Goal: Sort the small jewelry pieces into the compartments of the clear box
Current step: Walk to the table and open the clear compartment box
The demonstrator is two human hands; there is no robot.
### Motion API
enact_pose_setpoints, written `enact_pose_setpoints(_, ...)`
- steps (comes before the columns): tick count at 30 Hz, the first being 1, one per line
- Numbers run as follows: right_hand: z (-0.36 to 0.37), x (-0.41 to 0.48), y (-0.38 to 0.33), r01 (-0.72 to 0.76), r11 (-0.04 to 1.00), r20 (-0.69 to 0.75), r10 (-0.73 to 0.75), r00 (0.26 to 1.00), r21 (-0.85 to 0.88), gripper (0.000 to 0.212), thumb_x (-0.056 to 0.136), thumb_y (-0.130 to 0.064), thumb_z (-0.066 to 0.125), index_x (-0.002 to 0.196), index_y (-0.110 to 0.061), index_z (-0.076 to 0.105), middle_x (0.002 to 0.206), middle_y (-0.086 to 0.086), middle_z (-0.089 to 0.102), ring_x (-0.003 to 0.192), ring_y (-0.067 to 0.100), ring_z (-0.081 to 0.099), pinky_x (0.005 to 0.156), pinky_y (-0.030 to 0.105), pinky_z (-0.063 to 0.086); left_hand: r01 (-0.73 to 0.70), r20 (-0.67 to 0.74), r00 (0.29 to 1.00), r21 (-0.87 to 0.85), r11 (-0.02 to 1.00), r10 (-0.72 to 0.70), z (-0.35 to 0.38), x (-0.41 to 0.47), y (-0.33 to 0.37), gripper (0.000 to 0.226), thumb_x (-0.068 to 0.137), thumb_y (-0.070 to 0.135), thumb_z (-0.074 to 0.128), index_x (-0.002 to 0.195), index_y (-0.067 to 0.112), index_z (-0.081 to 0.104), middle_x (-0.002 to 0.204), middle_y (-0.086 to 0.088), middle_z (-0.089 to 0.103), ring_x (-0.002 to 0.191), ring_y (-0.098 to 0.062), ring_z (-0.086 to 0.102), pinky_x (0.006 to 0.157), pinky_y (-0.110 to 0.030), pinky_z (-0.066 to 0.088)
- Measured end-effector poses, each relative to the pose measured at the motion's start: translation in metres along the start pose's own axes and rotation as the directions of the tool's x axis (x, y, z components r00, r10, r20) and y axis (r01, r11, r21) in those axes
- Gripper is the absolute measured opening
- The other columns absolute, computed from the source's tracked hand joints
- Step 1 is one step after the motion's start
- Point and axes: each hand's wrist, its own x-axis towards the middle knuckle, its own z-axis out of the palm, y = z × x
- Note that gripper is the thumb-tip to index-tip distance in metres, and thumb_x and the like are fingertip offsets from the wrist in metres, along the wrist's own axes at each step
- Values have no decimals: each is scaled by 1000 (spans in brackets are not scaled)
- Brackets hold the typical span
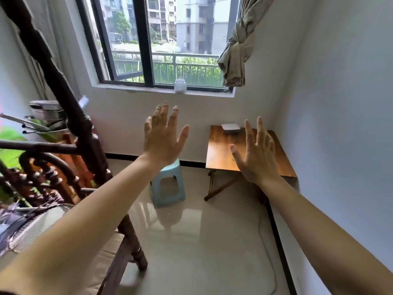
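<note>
Both arms are stretched out in front of me at chest height. My left hand [162,137] is raised with its back to me, fingers spread, holding nothing. My right hand [256,154] is also open with fingers apart and empty, in front of a small wooden table [221,154]. A pale box [231,127] lies at the table's far edge; its contents cannot be made out. No jewelry pieces are visible.
A light blue plastic stool [167,186] stands on the glossy tiled floor left of the table. Dark carved wooden furniture [70,116] fills the left side. A glass jar [180,86] sits on the windowsill. The white wall runs along the right.
</note>
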Motion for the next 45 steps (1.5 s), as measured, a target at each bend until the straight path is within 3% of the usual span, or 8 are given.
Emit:
enact_pose_setpoints(11, 166, 186, 82, -9, 1000, 19, 8, 1000, 16, 78, 99, -57, 40, 160, -23, 7, 167, 16, -5, 152, 37, 11, 119, 55, 13, -68, 63, 996, 47, 997, 65, 177, 187, -56, 67, 98, 53, 30, 150, 11, 33, 159, -19, 26, 147, -37, 21, 114, -57, 19)
enact_pose_setpoints(17, 250, 300, 118, -95, 995, 101, 91, 991, 34, 77, 98, -57, 38, 160, -24, 7, 167, 16, -3, 152, 37, 10, 120, 55, 13, -68, 117, 992, 122, 990, 54, 248, 290, -102, 67, 96, 54, 30, 148, 11, 37, 157, -21, 29, 145, -38, 24, 112, -59, 22)
enact_pose_setpoints(25, 341, 426, 127, -66, 998, 113, 66, 991, -6, 78, 97, -56, 39, 160, -25, 5, 168, 15, -4, 152, 37, 12, 120, 51, 11, -25, 108, 994, 49, 998, 20, 345, 413, -168, 64, 98, 52, 35, 148, 13, 36, 159, -20, 26, 147, -37, 20, 114, -59, 20)
enact_pose_setpoints(31, 406, 485, 155, -130, 980, 85, 144, 986, -148, 79, 98, -50, 50, 160, -24, 9, 167, 17, -1, 151, 38, 13, 119, 54, 13, -153, 171, 971, -76, 985, 164, 457, 518, -193, 65, 98, 52, 34, 149, 12, 34, 160, -20, 23, 148, -37, 17, 115, -59, 19)
enact_pose_setpoints(35, 424, 496, 188, -307, 900, 96, 351, 932, -309, 80, 98, -52, 47, 160, -22, 7, 167, 19, -1, 151, 40, 13, 120, 56, 17, -256, 291, 913, -141, 956, 287, 524, 572, -186, 66, 99, 54, 29, 152, 14, 29, 162, -18, 18, 150, -36, 11, 118, -58, 13)
enact_pose_setpoints(39, 428, 480, 219, -524, 757, 32, 580, 814, -389, 80, 98, -57, 41, 160, -23, 2, 167, 17, -5, 151, 40, 12, 119, 54, 14, -373, 389, 818, -200, 906, 423, 580, 603, -163, 68, 99, 56, 23, 153, 16, 25, 163, -17, 16, 151, -35, 9, 119, -57, 11)
enact_pose_setpoints(45, 438, 444, 263, -666, 601, -32, 731, 681, -442, 80, 97, -61, 36, 160, -22, 5, 167, 18, -3, 149, 42, 17, 117, 53, 16, -480, 451, 704, -267, 836, 548, 650, 618, -108, 68, 99, 58, 21, 154, 17, 24, 163, -16, 16, 150, -35, 9, 119, -56, 12)
